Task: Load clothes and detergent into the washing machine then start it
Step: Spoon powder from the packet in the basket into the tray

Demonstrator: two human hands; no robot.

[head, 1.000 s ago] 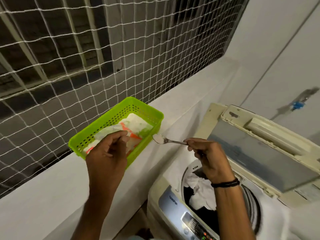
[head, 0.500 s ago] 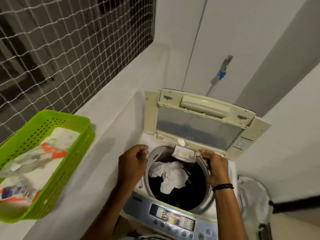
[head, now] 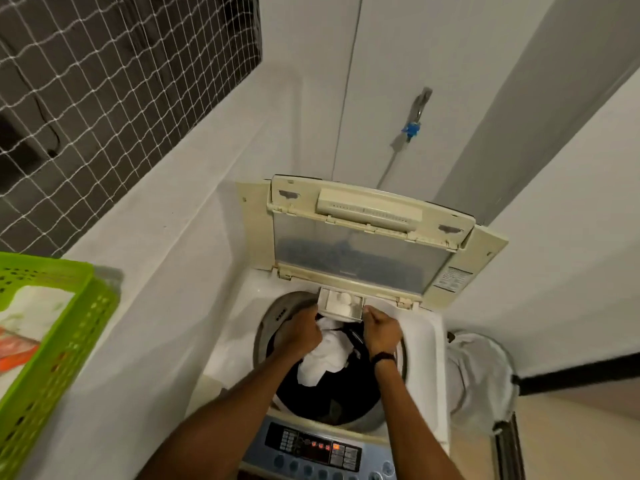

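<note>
The top-loading washing machine [head: 426, 344] stands with its lid [head: 360, 258] raised upright. White and dark clothes [head: 323, 363] lie in the drum. At the drum's back edge the small detergent drawer [head: 341, 304] is pulled out, with white powder in it. My left hand [head: 299, 332] has curled fingers at the drawer's front left corner. My right hand [head: 381, 329], with a black wristband, grips the front right corner. The spoon is not visible. The lit control panel [head: 313, 452] is near the bottom edge.
A green plastic basket [head: 65, 344] holding a white and orange detergent packet [head: 20, 327] sits on the white ledge [head: 166, 258] to the left, below a netted window. A tap with a blue fitting [head: 412, 128] is on the wall. A white laundry bag [head: 479, 372] stands to the right.
My view swung from the basket to the machine. My right hand carried a spoon of powder from the basket, and my left hand left the packet. Both hands now meet at the detergent drawer.
</note>
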